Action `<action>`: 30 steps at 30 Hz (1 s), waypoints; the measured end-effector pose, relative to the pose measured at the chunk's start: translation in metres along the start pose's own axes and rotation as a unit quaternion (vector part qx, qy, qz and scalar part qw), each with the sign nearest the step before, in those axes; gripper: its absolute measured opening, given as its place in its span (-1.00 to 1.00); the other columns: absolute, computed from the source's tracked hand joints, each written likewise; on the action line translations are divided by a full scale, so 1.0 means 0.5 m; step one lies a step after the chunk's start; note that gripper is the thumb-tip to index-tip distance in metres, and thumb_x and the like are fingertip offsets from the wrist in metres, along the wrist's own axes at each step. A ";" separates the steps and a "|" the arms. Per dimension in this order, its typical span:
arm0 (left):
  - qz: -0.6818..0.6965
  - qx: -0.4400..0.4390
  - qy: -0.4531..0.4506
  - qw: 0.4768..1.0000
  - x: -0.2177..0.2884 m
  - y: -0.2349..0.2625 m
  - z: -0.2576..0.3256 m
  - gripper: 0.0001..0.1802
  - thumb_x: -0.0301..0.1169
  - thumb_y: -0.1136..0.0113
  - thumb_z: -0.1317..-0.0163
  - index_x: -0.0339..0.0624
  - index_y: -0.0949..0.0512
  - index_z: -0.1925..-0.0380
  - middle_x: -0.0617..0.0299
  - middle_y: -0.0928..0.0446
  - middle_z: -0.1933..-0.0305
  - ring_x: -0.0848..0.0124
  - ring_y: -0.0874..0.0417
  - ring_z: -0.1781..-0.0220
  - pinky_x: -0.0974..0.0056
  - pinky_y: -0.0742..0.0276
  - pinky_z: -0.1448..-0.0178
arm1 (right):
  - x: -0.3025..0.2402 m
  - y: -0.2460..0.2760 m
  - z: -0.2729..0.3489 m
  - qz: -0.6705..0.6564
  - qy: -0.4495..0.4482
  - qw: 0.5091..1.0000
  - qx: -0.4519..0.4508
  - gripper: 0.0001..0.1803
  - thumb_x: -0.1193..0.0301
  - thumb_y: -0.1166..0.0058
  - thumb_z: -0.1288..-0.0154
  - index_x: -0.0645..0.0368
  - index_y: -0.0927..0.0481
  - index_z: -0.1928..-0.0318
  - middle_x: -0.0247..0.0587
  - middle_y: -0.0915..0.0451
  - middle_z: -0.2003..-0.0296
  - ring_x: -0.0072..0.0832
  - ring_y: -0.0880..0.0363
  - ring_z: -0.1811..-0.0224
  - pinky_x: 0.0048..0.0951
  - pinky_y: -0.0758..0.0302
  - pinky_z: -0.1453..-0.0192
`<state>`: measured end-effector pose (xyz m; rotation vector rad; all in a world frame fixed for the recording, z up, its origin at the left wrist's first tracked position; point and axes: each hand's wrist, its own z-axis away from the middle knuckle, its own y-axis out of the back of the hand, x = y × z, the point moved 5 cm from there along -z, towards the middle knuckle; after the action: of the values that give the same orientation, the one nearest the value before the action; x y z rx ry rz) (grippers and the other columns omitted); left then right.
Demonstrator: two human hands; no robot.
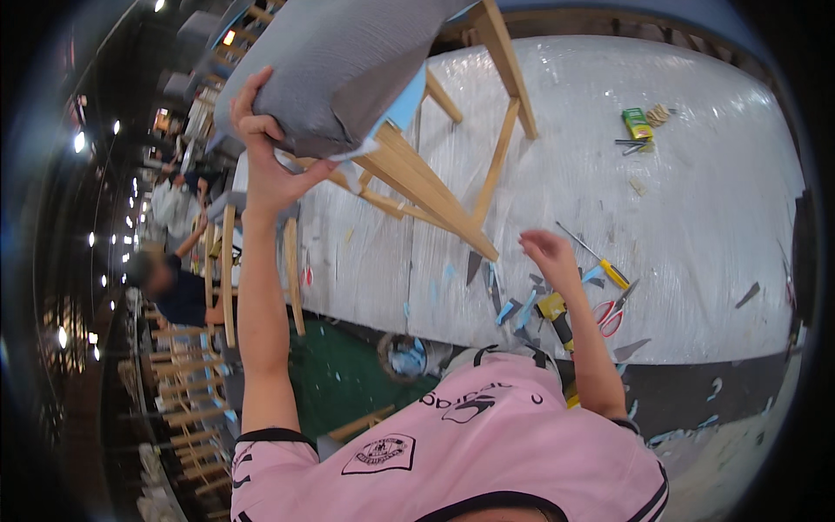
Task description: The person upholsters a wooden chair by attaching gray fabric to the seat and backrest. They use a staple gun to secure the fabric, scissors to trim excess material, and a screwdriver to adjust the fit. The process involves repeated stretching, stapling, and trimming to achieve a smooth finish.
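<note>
Chair (357, 65) tilts in left hand (272, 170) (right hand (552, 254) seemingly relaxed).

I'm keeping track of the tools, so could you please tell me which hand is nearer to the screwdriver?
The right hand is nearer, close to the left of the screwdriver. The left hand is much farther left, gripping the grey chair seat.

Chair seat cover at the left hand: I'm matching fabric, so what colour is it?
The seat cover is grey, clearest in the head view.
</note>
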<state>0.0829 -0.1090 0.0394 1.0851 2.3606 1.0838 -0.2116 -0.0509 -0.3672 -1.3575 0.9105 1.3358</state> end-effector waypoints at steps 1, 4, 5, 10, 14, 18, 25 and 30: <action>0.004 0.002 0.020 1.000 0.008 0.004 0.034 -0.20 -0.21 -0.72 0.22 0.05 -0.20 0.18 -0.04 -0.20 -0.55 -0.05 -0.13 -0.55 -0.15 -0.01 -0.56 | -0.072 -0.026 -0.017 -0.013 0.001 0.999 -0.032 -0.69 0.38 -0.20 -0.44 0.37 -0.69 -0.04 -0.17 -0.77 0.17 -0.54 -0.72 0.12 -0.48 -0.60 -0.01; -0.040 0.000 0.041 0.998 0.055 0.022 0.132 -0.19 -0.22 -0.73 0.24 0.06 -0.21 0.19 -0.06 -0.18 -0.56 -0.07 -0.09 -0.59 -0.21 0.07 -0.60 | -0.252 -0.112 -0.052 -0.092 0.085 0.985 -0.120 -0.73 0.40 -0.21 -0.47 0.33 -0.71 -0.03 -0.23 -0.77 0.18 -0.56 -0.71 0.14 -0.49 -0.62 0.00; -0.066 -0.013 0.038 0.997 0.077 0.026 0.158 -0.18 -0.25 -0.75 0.27 0.04 -0.22 0.18 -0.07 -0.16 -0.56 -0.10 -0.07 -0.62 -0.23 0.07 -0.62 | -0.309 -0.141 -0.051 -0.119 0.090 0.979 -0.142 -0.73 0.39 -0.23 -0.46 0.32 -0.71 -0.03 -0.24 -0.77 0.18 -0.57 -0.70 0.16 -0.49 -0.62 0.02; -0.105 0.236 0.317 0.913 0.203 0.004 0.316 -0.32 -0.30 -0.71 0.09 -0.10 -0.37 0.11 0.02 -0.39 -0.31 0.11 -0.36 -0.36 -0.01 -0.26 -0.43 | -0.434 -0.269 -0.018 -0.209 0.074 0.943 -0.249 -0.71 0.34 -0.29 -0.45 0.31 -0.72 -0.02 -0.27 -0.75 0.22 -0.61 -0.66 0.26 -0.52 -0.62 0.13; 0.280 0.295 0.559 0.723 0.238 -0.118 0.382 -0.72 -0.32 -0.49 -0.28 -0.22 -0.61 0.19 0.28 -0.60 0.22 0.50 -0.57 0.26 0.34 -0.50 0.08 | -0.437 -0.294 0.006 -0.192 0.050 0.955 -0.221 -0.69 0.29 -0.30 -0.45 0.33 -0.73 0.04 -0.25 -0.75 0.27 -0.61 -0.65 0.32 -0.52 -0.61 0.16; 0.461 0.306 0.549 0.626 0.255 -0.152 0.332 -0.69 -0.25 -0.38 -0.39 -0.26 -0.66 0.04 0.33 -0.61 0.30 0.54 -0.57 0.36 0.37 -0.49 0.16 | -0.428 -0.257 0.025 -0.143 0.070 0.970 -0.184 -0.68 0.28 -0.29 -0.45 0.34 -0.72 0.06 -0.22 -0.74 0.30 -0.58 -0.65 0.36 -0.49 -0.61 0.17; 0.568 0.371 0.539 0.499 0.245 -0.179 0.310 -0.61 -0.17 -0.43 -0.35 -0.23 -0.68 0.01 0.33 -0.63 0.15 0.53 -0.54 0.40 0.36 -0.47 0.26 | -0.392 -0.191 0.065 -0.102 0.065 0.985 -0.123 -0.70 0.28 -0.24 -0.47 0.31 -0.71 0.07 -0.17 -0.71 0.34 -0.44 -0.68 0.39 -0.40 -0.63 0.21; 0.544 0.367 0.535 0.532 0.262 -0.169 0.310 -0.62 -0.23 -0.41 -0.35 -0.25 -0.68 -0.04 0.32 -0.68 0.14 0.55 -0.54 0.42 0.40 -0.45 0.30 | -0.391 -0.192 0.071 -0.084 0.063 0.988 -0.114 -0.73 0.33 -0.21 -0.48 0.33 -0.69 0.06 -0.19 -0.70 0.31 -0.47 -0.67 0.39 -0.40 -0.65 0.21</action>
<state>0.0403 0.0321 -0.1235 3.3620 3.0338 1.2544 -0.1498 -0.0185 -0.1580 -1.6734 0.7242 1.2632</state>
